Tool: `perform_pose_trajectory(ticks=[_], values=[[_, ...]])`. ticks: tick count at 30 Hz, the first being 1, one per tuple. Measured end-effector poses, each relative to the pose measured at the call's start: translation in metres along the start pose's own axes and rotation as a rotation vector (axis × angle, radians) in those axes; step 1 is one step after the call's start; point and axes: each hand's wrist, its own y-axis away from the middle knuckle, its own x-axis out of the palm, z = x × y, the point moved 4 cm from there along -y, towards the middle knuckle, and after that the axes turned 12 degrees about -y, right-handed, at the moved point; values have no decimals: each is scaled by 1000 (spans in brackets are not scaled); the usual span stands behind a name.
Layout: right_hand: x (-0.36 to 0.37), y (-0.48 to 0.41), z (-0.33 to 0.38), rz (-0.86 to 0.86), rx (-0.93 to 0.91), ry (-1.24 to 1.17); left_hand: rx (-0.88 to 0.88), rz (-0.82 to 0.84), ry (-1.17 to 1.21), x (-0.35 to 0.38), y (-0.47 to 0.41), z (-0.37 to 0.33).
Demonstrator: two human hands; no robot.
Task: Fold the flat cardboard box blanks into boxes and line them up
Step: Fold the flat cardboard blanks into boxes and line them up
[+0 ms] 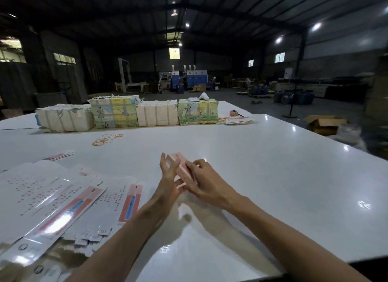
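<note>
Between left hand (170, 182) and right hand (202, 180), pink box (176, 157) points lengthwise away.

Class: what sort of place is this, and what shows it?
Probably a factory or warehouse hall: a high metal roof, wrapped bundles on a big table, machines beyond.

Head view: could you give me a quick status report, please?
Left hand flat against the box, right hand gripping it. Box held above the table. Flat blanks lie left; rubber bands farther off.
</note>
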Motion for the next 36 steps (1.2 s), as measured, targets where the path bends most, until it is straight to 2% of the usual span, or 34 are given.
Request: perform_pose_trajectory(ticks=[2,4,7,14,19,24,27,32,36], values=[[-21,12,-14,-67,62,58,-14,40,-298,0,2,7],[-47,33,-35,-109,173,122,68,65,-541,-1,4,12],[-93,75,-72,-164,368,222,154,144,-775,4,10,12],[-187,178,-134,-315,718,477,180,219,-884,7,14,10],[-223,221,-141,-248,832,621,182,252,-960,11,18,10],[-225,224,-132,-242,830,770,193,247,-1015,12,16,10],[-202,185,-109,-241,685,792,192,244,-1043,14,17,9],[-124,85,-60,-151,316,594,195,255,-1032,15,19,6],[-56,19,-28,-57,206,364,189,239,-1007,11,22,5]])
